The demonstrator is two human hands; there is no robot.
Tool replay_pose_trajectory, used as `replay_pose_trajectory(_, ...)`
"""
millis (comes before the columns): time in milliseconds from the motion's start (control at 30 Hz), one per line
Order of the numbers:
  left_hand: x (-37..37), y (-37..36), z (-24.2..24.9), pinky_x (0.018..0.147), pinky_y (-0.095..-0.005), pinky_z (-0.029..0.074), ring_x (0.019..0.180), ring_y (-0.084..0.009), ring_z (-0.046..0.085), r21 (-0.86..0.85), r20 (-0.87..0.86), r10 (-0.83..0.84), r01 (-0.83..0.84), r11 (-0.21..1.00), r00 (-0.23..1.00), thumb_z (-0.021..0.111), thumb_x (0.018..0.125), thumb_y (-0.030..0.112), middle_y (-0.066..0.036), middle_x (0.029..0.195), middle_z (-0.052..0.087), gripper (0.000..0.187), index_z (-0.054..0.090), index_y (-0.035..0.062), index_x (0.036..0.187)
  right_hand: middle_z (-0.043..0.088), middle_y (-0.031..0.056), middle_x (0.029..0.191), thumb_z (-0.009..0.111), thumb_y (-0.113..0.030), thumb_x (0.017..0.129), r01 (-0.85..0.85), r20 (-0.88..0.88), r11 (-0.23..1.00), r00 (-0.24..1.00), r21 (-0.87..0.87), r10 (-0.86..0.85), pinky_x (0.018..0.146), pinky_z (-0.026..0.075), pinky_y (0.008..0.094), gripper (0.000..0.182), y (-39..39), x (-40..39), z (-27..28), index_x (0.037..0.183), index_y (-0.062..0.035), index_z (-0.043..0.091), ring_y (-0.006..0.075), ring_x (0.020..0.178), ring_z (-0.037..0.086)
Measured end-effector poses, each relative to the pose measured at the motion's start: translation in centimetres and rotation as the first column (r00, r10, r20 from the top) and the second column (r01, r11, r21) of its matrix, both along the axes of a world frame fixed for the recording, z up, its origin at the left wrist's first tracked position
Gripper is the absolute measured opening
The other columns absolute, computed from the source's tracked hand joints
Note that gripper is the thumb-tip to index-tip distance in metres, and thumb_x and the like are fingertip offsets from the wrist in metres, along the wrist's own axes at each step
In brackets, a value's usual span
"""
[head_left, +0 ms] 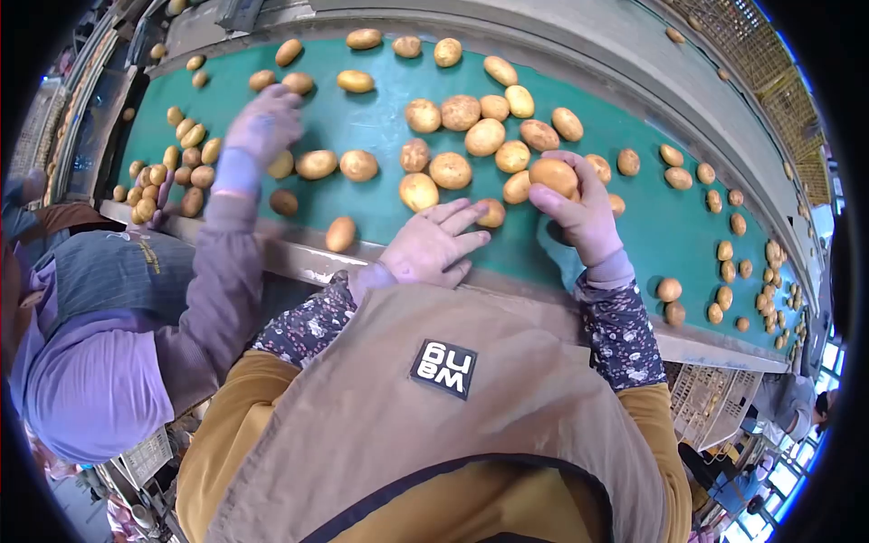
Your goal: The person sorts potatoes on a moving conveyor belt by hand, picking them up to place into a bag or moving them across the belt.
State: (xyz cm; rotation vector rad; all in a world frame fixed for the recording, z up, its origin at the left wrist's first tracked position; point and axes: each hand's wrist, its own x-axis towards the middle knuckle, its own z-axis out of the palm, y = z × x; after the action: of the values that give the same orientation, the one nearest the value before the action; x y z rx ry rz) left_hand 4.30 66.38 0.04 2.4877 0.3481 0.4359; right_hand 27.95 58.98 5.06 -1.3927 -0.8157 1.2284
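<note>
My right hand (587, 206) is closed on a potato (553, 176), lifted just over the green conveyor belt (353, 122), thumb on its near side. With fingers spread, my left hand (436, 242) hovers low over or rests on the belt's near edge; contact cannot be told. Its fingertips are beside a small potato (491, 214). A pale yellow potato (419, 192) lies just beyond the left hand. Around both hands is a loose group of potatoes, among them a larger one (450, 170) and another (484, 138) farther back.
On my left, a co-worker's hand (270, 119), blurred, reaches over the belt near other potatoes. More potatoes (771, 281) cluster at the far right. A metal rail (543, 308) runs along the near side. Plastic crates (715, 403) stand below at the right.
</note>
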Motion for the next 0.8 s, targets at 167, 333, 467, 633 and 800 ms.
replay_pose_trajectory(167,-1.6,2.0,-0.4,0.1,-0.0444,0.045,0.12,-0.0323,0.055,0.042,-0.136,0.071,-0.066,0.997,0.988,0.069,0.075,0.014,-0.014,0.124,0.061,0.031,0.068,0.0082,0.106,0.059,0.0153,0.111,0.083,-0.033,0.072,-0.053,0.834,0.999,0.551,-0.012,0.039,0.096,0.047,0.037,0.057,0.3,0.0,-1.4,0.115,-0.0044,0.06,0.0295,0.111,0.056)
replay_pose_trajectory(333,-4.0,5.4,0.7,0.082,-0.0412,0.053,0.089,-0.0305,0.067,0.012,-0.069,0.441,-0.441,0.898,0.895,0.066,0.079,0.006,-0.012,0.094,0.07,0.011,0.071,0.0067,0.089,0.064,0.0084,0.112,0.07,-0.015,0.085,0.091,0.459,0.994,0.882,0.055,-0.106,0.094,0.047,0.0313,0.037,-0.1,4.0,-1.6,0.119,-0.0062,0.058,0.0172,0.105,0.059)
replay_pose_trajectory(467,-0.7,5.4,2.7,0.087,-0.0422,0.051,0.099,-0.0307,0.065,0.102,0.016,0.352,-0.351,0.931,0.936,0.068,0.08,0.009,-0.011,0.103,0.07,0.024,0.068,0.0066,0.104,0.067,0.0074,0.106,0.066,-0.022,0.09,0.362,0.521,0.932,0.799,-0.016,-0.301,0.088,0.05,0.0297,0.037,-0.1,4.4,-1.8,0.122,-0.0053,0.058,0.0151,0.097,0.062)
replay_pose_trajectory(633,4.3,5.9,1.9,0.098,-0.0444,0.044,0.12,-0.0327,0.054,0.265,0.04,0.031,-0.041,0.963,0.999,0.067,0.08,0.02,-0.01,0.126,0.059,0.038,0.062,0.0134,0.118,0.066,0.007,0.102,0.067,-0.031,0.09,0.176,0.383,0.983,0.913,-0.049,-0.144,0.079,0.051,0.0273,0.038,1.0,2.1,-4.5,0.117,-0.0041,0.061,0.014,0.09,0.063)
replay_pose_trajectory(800,6.1,2.6,1.9,0.11,-0.0514,0.034,0.141,-0.0319,0.035,0.354,-0.36,-0.366,0.489,0.797,0.858,0.064,0.082,0.028,-0.007,0.147,0.045,0.038,0.064,0.0189,0.119,0.06,0.0007,0.095,0.064,-0.023,0.088,0.363,0.064,0.928,0.931,-0.087,-0.358,0.054,0.047,0.0225,0.039,-1.3,2.1,-0.7,0.126,-0.0138,0.057,0.008,0.078,0.057)
